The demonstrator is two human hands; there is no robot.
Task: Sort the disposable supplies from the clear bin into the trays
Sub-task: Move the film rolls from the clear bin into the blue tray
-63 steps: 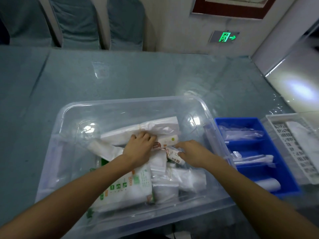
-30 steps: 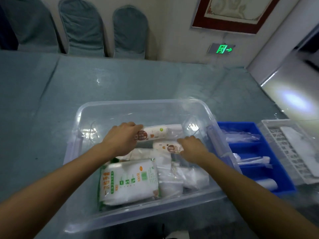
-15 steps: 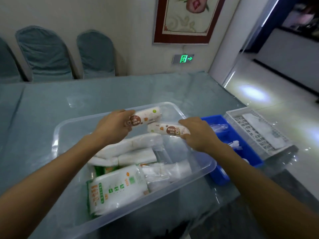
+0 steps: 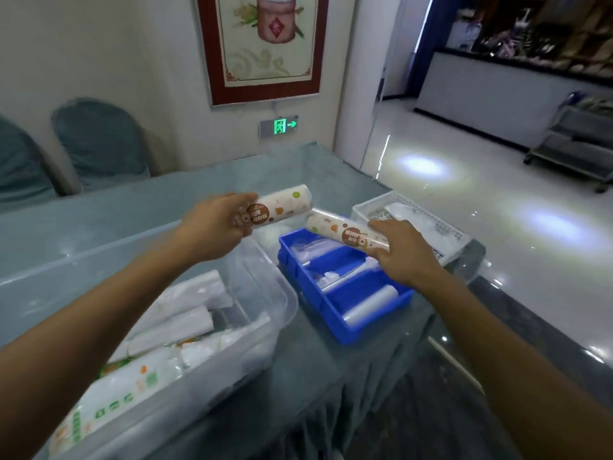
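The left hand point(image 4: 217, 229) is up above the table, fingers and thumb curled round one end of a white printed roll point(image 4: 282, 204), which sticks out to the right and tilts a little upward, its brown round label just beside the fingertips. The right hand point(image 4: 403, 252) grips a second white printed roll point(image 4: 345, 232) by its near end (same brown label, same coloured dots), and this one hangs over the far compartment of the blue divided tray point(image 4: 331, 313). The two rolls sit near each other in the air, the left one slightly higher, their free ends close but apart.

Below the right hand, the blue tray stands on the table with clear plastic packets point(image 4: 326, 278) in its middle compartments and a translucent roll point(image 4: 371, 305) lying in the nearest one. Just beyond it, touching or nearly so, sits a white slotted basket point(image 4: 368, 207) with something pale lying inside; what it is stays too blurred to tell.

Under the left forearm is the clear bin point(image 4: 275, 287), with white rolls point(image 4: 172, 325) and a large green-printed white pack point(image 4: 109, 393) piled in it. The bin and tray stand just beside each other on the glass-topped table point(image 4: 99, 227). Behind that, covered chairs point(image 4: 99, 144), a framed picture point(image 4: 262, 48) and a green exit sign point(image 4: 280, 126) line the wall.
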